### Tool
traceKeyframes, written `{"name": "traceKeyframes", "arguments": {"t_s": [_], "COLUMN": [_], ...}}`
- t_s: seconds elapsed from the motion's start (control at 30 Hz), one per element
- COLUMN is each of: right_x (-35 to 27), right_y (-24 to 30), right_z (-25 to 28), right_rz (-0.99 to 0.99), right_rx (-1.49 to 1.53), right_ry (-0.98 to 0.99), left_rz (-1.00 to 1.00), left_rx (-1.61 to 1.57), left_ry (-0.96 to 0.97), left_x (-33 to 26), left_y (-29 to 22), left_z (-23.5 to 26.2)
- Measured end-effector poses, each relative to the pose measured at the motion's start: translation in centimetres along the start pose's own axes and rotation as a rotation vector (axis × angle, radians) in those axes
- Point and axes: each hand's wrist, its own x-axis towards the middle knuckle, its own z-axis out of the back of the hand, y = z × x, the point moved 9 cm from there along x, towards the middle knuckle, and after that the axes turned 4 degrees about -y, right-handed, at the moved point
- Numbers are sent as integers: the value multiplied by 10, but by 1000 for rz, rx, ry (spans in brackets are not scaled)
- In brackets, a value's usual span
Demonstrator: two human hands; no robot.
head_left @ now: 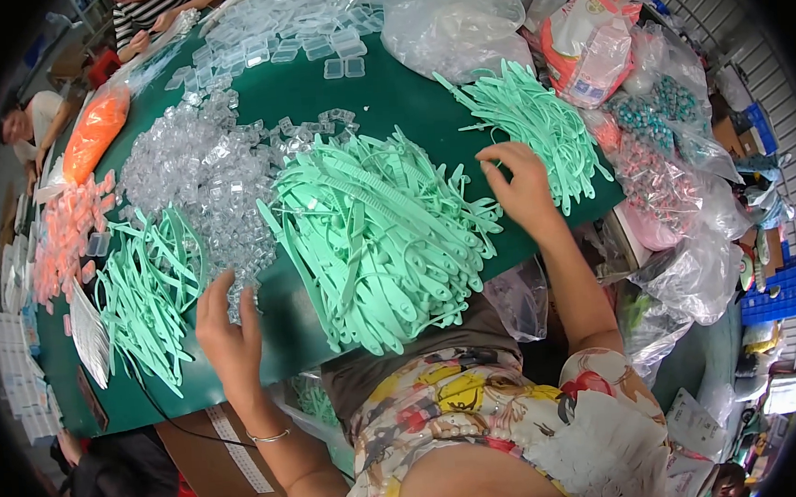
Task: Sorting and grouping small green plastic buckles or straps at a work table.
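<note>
A large heap of mint-green plastic straps [388, 231] lies on the green table in front of me, between my hands. My left hand [228, 336], fingers stretched and thumb apart, is at the near edge of the clear plastic pieces [197, 161]. Just left of it is a smaller pile of green straps [150, 291]. On the other side, my right hand [520, 186] is between the big heap and another strap pile [536, 122]. Its fingers are bent, with a gap between thumb and forefinger; I see nothing held in either hand.
Clear flat plastic cases [312, 30] cover the far table, beside a big clear bag [452, 22]. Orange pieces [64, 228] and an orange bag [95, 130] lie at left. Bags of small coloured parts [653, 178] crowd the right. Other people sit at the far left; a cardboard box [211, 469] stands below.
</note>
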Motion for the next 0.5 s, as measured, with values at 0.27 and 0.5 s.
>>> {"name": "traceKeyframes", "arguments": {"t_s": [0.27,0.5], "right_x": [35,34], "right_y": [-46,-95], "right_z": [-18,-39], "right_rz": [122,0], "right_rx": [-589,-762], "right_ry": [107,254], "left_rz": [76,52], "left_rx": [-12,-43], "left_ry": [-117,-212], "left_x": [-16,-31], "left_y": [19,25], "left_z": [3,-7]}}
